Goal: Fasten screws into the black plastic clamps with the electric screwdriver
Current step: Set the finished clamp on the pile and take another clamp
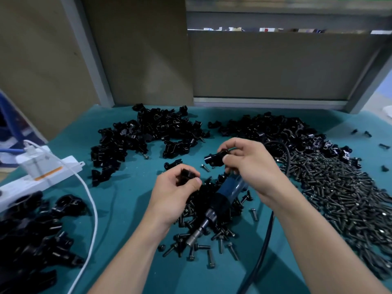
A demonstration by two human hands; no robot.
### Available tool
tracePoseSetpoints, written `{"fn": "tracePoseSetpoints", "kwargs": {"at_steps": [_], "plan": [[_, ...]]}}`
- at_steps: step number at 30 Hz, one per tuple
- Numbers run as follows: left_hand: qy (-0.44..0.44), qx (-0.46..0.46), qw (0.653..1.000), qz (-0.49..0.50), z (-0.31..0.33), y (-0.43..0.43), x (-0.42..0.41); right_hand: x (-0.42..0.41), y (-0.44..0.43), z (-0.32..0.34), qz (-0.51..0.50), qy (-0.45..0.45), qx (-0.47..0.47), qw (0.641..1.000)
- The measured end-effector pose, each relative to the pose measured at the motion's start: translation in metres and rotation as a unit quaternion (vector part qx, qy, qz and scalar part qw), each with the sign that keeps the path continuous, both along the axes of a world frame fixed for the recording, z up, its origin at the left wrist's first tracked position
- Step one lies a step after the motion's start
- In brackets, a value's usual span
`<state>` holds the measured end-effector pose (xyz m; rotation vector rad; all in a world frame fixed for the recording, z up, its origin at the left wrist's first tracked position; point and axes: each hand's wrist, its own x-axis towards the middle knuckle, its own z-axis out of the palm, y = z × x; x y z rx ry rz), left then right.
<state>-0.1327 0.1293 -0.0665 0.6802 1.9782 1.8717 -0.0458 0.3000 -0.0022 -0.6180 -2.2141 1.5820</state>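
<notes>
Teal mat (131, 219), glossy black clamps (152, 128) heaped upper centre, dark grey screws (339, 200) at right. Screwdriver (228, 187) is blue w/ black collar & silver tip; white power strip (25, 184) at left has orange stripe.

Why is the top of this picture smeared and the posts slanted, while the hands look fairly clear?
Head view: motion blur streaks the upper frame; the wide-angle lens tilts the grey post; the left hand, right hand and screw pile look fairly sharp, with glints on the screws; soft arm shadows fall on the teal mat.
</notes>
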Motion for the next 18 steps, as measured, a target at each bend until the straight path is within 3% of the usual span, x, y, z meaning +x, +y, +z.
{"fn": "tracePoseSetpoints", "kwargs": {"at_steps": [4,10,18], "plan": [[0.034,0.020,0.999,-0.027,0.000,0.000,0.003,0.002,-0.011,0.008,0.077,0.035,-0.131,0.988],[0.068,0.034,0.996,-0.049,-0.003,0.001,0.009,-0.003,-0.025,-0.003,0.110,0.029,-0.217,0.970],[0.043,0.064,0.996,-0.036,-0.004,-0.001,0.008,-0.016,-0.047,-0.021,0.004,0.012,-0.042,0.999]]}}
